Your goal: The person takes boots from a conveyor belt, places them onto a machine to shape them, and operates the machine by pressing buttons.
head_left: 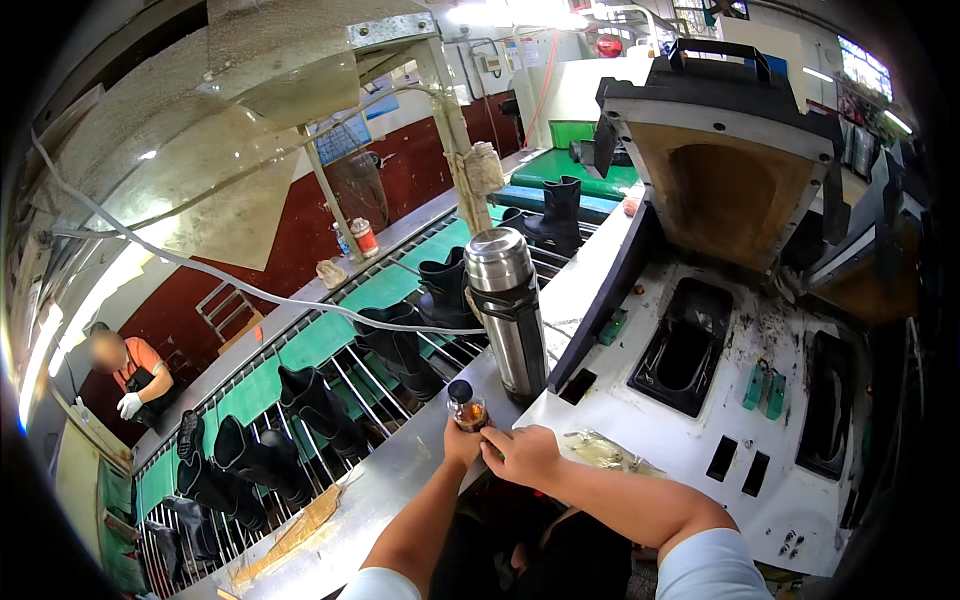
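Observation:
A small clear bottle (466, 404) with a dark cap and amber liquid stands upright at the edge of the metal ledge. My left hand (461, 443) is wrapped round its lower part. Against the bottle's right side, my right hand (520, 455) is closed, its fingertips meeting the bottle and my left hand; the bottle's base is hidden by both. Just beyond it rises a tall steel thermos flask (518, 345) with a black handle.
Black boots (395, 350) stand along a roller conveyor with green sheets (345, 300) on the left. An open moulding machine (680, 345) with a raised lid (720, 180) is at right. A crumpled clear wrapper (605, 450) lies beside my right forearm. A co-worker (140, 380) stands far left.

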Motion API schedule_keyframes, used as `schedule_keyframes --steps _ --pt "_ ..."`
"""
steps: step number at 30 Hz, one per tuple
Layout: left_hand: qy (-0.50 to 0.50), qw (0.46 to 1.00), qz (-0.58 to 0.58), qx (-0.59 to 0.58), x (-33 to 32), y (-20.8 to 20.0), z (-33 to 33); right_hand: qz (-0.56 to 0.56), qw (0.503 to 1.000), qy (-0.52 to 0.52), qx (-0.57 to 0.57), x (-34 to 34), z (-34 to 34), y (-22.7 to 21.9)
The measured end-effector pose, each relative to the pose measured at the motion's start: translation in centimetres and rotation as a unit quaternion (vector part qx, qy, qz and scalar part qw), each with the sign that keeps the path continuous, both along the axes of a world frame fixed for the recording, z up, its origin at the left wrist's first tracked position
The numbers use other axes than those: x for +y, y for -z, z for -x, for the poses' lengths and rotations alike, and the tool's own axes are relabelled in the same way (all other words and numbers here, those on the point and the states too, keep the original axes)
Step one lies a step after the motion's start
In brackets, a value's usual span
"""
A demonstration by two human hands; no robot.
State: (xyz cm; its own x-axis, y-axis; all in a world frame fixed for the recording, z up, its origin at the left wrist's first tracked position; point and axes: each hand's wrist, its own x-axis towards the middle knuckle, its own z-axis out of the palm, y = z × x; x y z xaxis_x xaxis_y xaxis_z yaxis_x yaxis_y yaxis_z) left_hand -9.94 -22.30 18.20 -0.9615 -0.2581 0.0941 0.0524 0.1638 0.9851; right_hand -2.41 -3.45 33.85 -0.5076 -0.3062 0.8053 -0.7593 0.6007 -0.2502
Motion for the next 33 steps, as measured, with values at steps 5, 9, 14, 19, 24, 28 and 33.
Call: schedule_keyframes --steps 5,9,14,19,24,28,33 --pt "0.066 0.987 0.144 -0.003 1.3 -4.3 -9.4 0.058 0.998 -0.031 -0.008 0.5 -0.2 -1.6" --pt "0.052 0.972 0.212 -0.091 2.4 -7.5 -16.9 -0.082 0.99 -0.075 -0.086 0.3 -1.5 -1.3" --pt "0.075 0.953 0.24 -0.169 1.4 -8.7 -21.4 -0.184 0.961 -0.122 -0.167 -0.4 -3.6 -0.6" --pt "0.282 0.915 0.114 -0.266 -1.0 -9.6 -23.7 -0.095 0.945 -0.293 -0.108 -0.4 -4.6 -1.4" --pt "0.515 0.803 0.054 -0.294 -2.9 -11.5 -23.8 -0.072 0.888 -0.445 -0.096 0.2 -4.8 -1.3" --pt "0.529 0.789 0.047 -0.308 -5.0 -10.4 -24.2 -0.102 0.865 -0.473 -0.136 -0.7 -5.0 -1.2" --pt "0.36 0.9 0.042 -0.241 -4.5 -10.2 -25.3 -0.213 0.874 -0.36 -0.247 -1.4 -5.9 -4.8"
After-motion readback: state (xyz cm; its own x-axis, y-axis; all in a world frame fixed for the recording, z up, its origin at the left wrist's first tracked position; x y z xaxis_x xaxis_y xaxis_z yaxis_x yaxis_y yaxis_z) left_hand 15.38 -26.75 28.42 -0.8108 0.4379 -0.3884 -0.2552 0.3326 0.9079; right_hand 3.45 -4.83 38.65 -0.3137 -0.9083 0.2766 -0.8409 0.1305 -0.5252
